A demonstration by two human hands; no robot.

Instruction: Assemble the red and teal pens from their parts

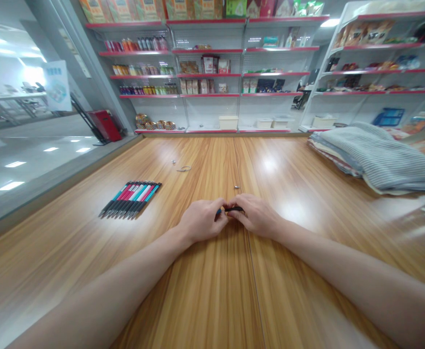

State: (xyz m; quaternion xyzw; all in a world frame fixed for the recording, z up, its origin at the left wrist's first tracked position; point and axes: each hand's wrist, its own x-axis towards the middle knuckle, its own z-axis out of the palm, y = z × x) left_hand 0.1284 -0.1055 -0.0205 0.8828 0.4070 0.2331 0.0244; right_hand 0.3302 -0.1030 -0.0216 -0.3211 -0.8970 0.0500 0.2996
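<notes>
Close together over the middle of the wooden table (197, 291), my two hands are closed on a pen (236, 209). My left hand (203, 219) pinches its blue end, and my right hand (258, 215) has its fingers on the black part. Much of the pen is hidden by the fingers, so I cannot tell whether its parts are joined. Just beyond the hands lies a small silver piece (237, 187), perhaps a pen tip. To the left, several pens (130, 198) with blue, red and white barrels and black grips lie side by side in a row.
A thin ring-shaped band (185, 168) and a small shiny bit (173, 161) lie farther back on the table. Folded striped cloths (375, 155) are stacked at the right. Shelves of goods (212, 75) stand behind the table's far edge.
</notes>
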